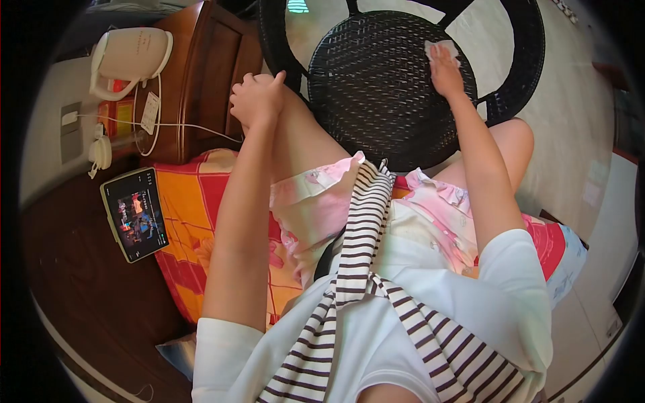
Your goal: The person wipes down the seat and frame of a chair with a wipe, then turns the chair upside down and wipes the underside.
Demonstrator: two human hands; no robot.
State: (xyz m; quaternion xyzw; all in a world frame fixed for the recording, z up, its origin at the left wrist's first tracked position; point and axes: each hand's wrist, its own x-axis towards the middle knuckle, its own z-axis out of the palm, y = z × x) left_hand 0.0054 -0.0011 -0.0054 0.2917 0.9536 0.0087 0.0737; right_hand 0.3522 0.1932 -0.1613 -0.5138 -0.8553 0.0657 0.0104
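Pale floor (571,94); reddish-brown wooden cabinet (216,64)

Head-worn view, facing forward and steeply down, close over lap

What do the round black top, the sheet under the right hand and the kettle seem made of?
Round black top: woven strips with a sheen, probably synthetic rattan, possibly painted cane.
Sheet: thin, crumpled, matte; tissue or cloth, unclear.
Kettle: likely plastic, judging by its smooth, cream shell.

Your right hand (446,72) presses a white cloth (441,50) onto the round black woven seat (386,87), near its edge. Your left hand (259,101) rests on your left knee (269,84), beside the wooden cabinet (215,80) carrying a kettle (136,52); a lit tablet (136,215) leans by the orange-and-red cover (191,235).
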